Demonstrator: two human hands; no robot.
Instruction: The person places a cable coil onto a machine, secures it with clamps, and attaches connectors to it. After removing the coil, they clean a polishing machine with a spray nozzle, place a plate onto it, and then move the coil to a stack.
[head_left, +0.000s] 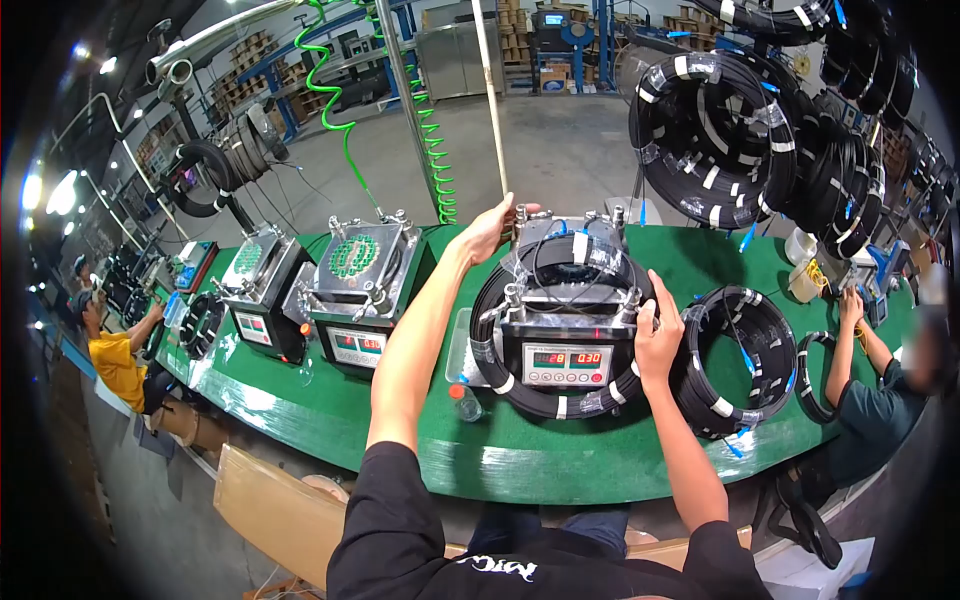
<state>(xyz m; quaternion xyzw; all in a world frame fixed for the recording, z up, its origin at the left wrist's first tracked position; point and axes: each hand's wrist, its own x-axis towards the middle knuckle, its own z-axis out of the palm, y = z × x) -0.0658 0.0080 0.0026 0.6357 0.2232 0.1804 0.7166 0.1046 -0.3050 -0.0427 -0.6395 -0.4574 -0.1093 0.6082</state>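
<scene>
A coil of black cable [487, 345] with white bands and clear wrap hangs around the front of a polishing-type machine [515, 345] with a red digital display. My left hand [487, 232] is at the machine's far left corner, its fingers closed by a metal post; what they grip is hidden. At the right side, my right hand [660, 335] has its fingers curled at the coil's right edge, close to a corner clamp. Thin cable loops and blue connectors lie over the machine's top.
A second black coil [740, 410] rests on the green bench [480, 460] to the right. A small bottle [465, 402] stands front left. Two similar machines [355, 340] are further left. Coils [715, 200] hang at upper right. Co-workers sit at both sides.
</scene>
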